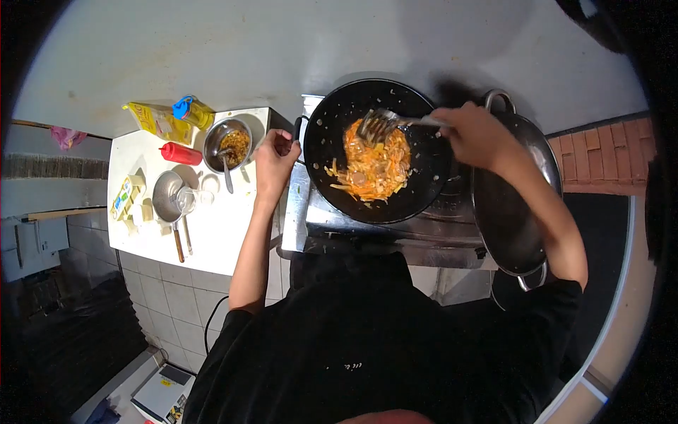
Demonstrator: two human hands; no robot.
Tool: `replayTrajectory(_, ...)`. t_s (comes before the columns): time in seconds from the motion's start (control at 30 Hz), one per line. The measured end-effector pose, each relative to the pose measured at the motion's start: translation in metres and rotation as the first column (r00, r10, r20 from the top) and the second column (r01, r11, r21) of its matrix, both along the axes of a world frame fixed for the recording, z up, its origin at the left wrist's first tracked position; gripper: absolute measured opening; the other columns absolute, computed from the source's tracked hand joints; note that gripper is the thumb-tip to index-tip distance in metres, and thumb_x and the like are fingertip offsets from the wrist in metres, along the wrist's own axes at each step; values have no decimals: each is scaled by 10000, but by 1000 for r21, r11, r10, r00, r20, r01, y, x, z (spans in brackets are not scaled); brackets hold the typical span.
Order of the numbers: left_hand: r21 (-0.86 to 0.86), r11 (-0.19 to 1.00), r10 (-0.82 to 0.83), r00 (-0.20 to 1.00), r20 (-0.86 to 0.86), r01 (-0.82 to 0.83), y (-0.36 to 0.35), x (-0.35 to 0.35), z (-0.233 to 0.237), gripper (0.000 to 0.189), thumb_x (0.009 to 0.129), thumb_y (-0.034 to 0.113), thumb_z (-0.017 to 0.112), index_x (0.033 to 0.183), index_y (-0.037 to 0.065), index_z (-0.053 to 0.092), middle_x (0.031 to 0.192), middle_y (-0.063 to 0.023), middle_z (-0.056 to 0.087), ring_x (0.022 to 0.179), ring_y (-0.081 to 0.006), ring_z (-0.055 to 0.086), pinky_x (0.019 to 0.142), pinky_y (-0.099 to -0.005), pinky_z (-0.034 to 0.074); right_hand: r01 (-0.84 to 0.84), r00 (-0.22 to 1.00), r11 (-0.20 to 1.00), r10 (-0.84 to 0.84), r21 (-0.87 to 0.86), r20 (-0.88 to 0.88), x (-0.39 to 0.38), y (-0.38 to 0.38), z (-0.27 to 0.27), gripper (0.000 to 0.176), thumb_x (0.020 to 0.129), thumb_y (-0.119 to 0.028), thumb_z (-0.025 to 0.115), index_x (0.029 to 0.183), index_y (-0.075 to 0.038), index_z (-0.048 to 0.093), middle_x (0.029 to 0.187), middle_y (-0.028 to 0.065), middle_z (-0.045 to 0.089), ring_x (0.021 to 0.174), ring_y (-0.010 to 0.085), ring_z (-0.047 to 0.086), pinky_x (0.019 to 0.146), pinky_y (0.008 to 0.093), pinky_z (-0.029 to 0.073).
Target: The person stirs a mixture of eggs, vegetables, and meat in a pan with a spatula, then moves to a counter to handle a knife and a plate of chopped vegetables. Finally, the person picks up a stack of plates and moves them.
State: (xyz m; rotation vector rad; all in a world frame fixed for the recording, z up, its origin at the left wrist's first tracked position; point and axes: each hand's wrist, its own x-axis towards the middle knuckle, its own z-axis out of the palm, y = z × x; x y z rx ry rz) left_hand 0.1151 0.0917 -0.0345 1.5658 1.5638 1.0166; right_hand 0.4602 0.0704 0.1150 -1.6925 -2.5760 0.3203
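Black round wok, on the steel stove: orange and yellow shredded food, gathered mid-pan. Slotted metal turner, head in the food, handle held in the closed fingers of the right hand. Left hand, fingers curled at the wok's left side handle; whether they grip it, cannot tell. Round steel bowl, near the white counter's far right corner: yellow-brown mixture, metal spoon. Large dark pan with metal handles, right of the wok.
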Motion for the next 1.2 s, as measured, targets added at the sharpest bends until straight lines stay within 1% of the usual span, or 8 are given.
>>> replayTrajectory(0.23, 16, 1000, 0, 1000, -24, 1, 0, 1, 2, 163, 808, 44, 701, 914, -18, 594, 684, -46, 621, 621, -87, 570, 615, -250, 472, 184, 961, 983, -185, 24, 206, 22, 31, -45, 211, 836, -57, 522, 974, -50, 681, 822, 223, 666, 803, 434, 637, 750, 499, 505)
replayTrajectory(0.3, 10, 1000, 14, 1000, -13, -14, 0, 2, 2, 167, 808, 50, 703, 915, -14, 593, 684, -42, 615, 618, -86, 562, 610, -250, 468, 113, 993, 967, -106, -228, 44, 16, 34, -76, 203, 812, -106, 586, 901, 67, 644, 796, 304, 636, 858, 445, 644, 797, 497, 525)
replayTrajectory(0.4, 8, 1000, -5, 1000, -27, 6, 2, -3, -6, 196, 818, 115, 731, 919, 2, 607, 684, -34, 623, 621, -82, 562, 621, -249, 467, 72, 978, 906, -147, -417, -149, -3, 11, -77, 201, 820, -79, 570, 949, 42, 667, 780, 296, 642, 839, 443, 649, 793, 478, 532)
replayTrajectory(0.53, -20, 1000, 6, 1000, -9, -6, 2, -4, -4, 190, 817, 101, 730, 915, -2, 604, 672, -25, 598, 620, -72, 531, 603, -241, 449, 18, 951, 945, -117, -326, -286, -17, -27, -31, 248, 834, -57, 559, 1049, -23, 678, 803, 284, 648, 839, 439, 651, 770, 484, 533)
replayTrajectory(0.6, -47, 999, -9, 1000, 2, 9, 4, -6, -10, 185, 821, 85, 726, 923, -5, 600, 686, -20, 602, 630, -67, 532, 604, -233, 447, 99, 995, 987, -102, -127, -19, -25, -46, -5, 300, 829, -43, 567, 1115, -44, 660, 819, 275, 652, 822, 432, 655, 755, 491, 534)
replayTrajectory(0.83, 42, 999, -34, 996, 82, 31, 7, -5, -16, 149, 814, 38, 699, 890, -13, 583, 666, -23, 579, 606, -69, 522, 588, -237, 442, 140, 989, 973, -129, -184, 66, -14, -46, 13, 315, 788, -30, 593, 1095, -44, 660, 838, 254, 661, 820, 428, 658, 759, 504, 538)
replayTrajectory(1.03, 38, 999, -25, 999, 24, 24, 3, -2, -7, 153, 814, 36, 699, 898, -16, 583, 679, -30, 584, 609, -68, 522, 587, -241, 443, 255, 904, 967, -248, 25, 348, -21, -5, 16, 222, 771, -54, 618, 968, 22, 685, 846, 237, 685, 838, 396, 683, 757, 477, 560)
replayTrajectory(1.2, 36, 999, -4, 998, 56, 2, 1, -2, -9, 168, 813, 30, 697, 921, -35, 587, 692, -59, 608, 613, -85, 537, 598, -254, 459, 326, 892, 861, -144, -390, 427, -19, 44, -24, 250, 795, -126, 650, 962, 53, 699, 821, 230, 696, 840, 361, 710, 720, 458, 584)
